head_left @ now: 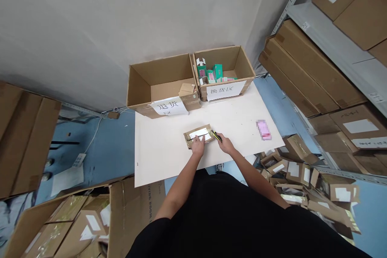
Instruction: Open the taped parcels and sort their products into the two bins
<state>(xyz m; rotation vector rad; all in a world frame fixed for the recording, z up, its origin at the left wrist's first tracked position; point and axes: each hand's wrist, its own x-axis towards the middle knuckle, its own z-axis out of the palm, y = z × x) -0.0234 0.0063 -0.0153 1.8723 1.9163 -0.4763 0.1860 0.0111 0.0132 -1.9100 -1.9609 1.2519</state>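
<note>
Head view: left fingers (197,140), apart, press a taped, labelled brown parcel (198,133); right fingers (222,137) clamp a cutter (216,136).

Your tool (217,136) is yellow and black, your parcel (196,129) brown with a white label (198,132), your tabletop (163,149) white, your shirt (223,213) black, the floor (121,133) blue.

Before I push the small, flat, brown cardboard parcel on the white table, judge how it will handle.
The parcel will probably stay fairly stiff, since its long edges look straight. It should slide rather than roll or tip, as it lies low and flat on the white table. Its shiny tape might feel slippery.
</note>
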